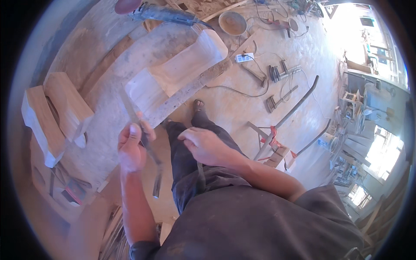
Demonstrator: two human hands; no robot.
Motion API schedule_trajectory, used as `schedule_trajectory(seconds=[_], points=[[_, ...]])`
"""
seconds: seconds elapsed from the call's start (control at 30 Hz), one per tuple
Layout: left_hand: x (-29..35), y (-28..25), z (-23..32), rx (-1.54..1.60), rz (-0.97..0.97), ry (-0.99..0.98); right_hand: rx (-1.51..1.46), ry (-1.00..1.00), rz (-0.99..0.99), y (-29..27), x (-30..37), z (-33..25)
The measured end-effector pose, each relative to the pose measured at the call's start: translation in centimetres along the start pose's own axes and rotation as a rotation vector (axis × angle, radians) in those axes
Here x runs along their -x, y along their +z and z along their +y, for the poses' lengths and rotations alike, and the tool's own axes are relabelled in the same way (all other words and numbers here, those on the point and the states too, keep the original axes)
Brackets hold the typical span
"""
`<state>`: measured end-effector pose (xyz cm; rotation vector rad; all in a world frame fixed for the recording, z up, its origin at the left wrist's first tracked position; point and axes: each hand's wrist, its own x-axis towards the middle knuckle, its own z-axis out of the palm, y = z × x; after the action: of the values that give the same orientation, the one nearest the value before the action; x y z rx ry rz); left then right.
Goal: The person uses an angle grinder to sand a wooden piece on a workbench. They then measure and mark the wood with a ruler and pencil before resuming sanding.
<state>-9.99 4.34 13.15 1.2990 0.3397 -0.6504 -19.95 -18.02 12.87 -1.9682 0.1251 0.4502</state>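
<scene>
My left hand is closed round a long, narrow flat tool. Its pale, blade-like end points up over the worktop, while a dark, bent end hangs below my fingers; the exact kind is unclear. In front of my thighs, my right hand is curled with its fingers pressed together. A dark strip shows below it, but whether my fingers hold anything is hidden. Beyond both hands, a carved pale wooden piece with raised ends lies along the edge of the worktop.
Two shaped wooden blocks rest at the left. A blue power tool and a round bowl are at the far side. Clamps, cables and a white power strip lie on the floor. A metal frame stands at right.
</scene>
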Motion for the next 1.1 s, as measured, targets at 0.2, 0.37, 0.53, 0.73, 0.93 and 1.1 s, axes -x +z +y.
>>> schedule_trajectory(seconds=[0.2, 0.37, 0.53, 0.73, 0.93, 1.1], points=[[-3.2, 1.4, -1.9, 0.522, 0.034, 0.197, -0.242, 0.259, -0.283, 1.8, -1.7, -0.8], [-5.6, 1.5, -1.7, 0.384, 0.351, 0.197, -0.179, 0.262, -0.282, 2.0, -2.9, -0.1], [-5.8, 2.0, 0.1, 0.219, 0.424, 0.243, -0.198, 0.243, -0.072, 1.7, -4.4, 0.9], [0.0, 3.6, -2.2, -1.247, -0.025, 0.721, -0.316, 0.243, -0.076, 0.1, -8.9, 1.6], [-1.5, 1.6, -5.1, -1.364, 0.0, 0.824, -0.584, 0.348, -0.001, 0.8, -10.5, 1.1], [-2.2, 2.2, -4.8, -1.345, 0.099, 0.867, -0.723, 0.449, 0.095, 1.2, -8.7, 1.1]])
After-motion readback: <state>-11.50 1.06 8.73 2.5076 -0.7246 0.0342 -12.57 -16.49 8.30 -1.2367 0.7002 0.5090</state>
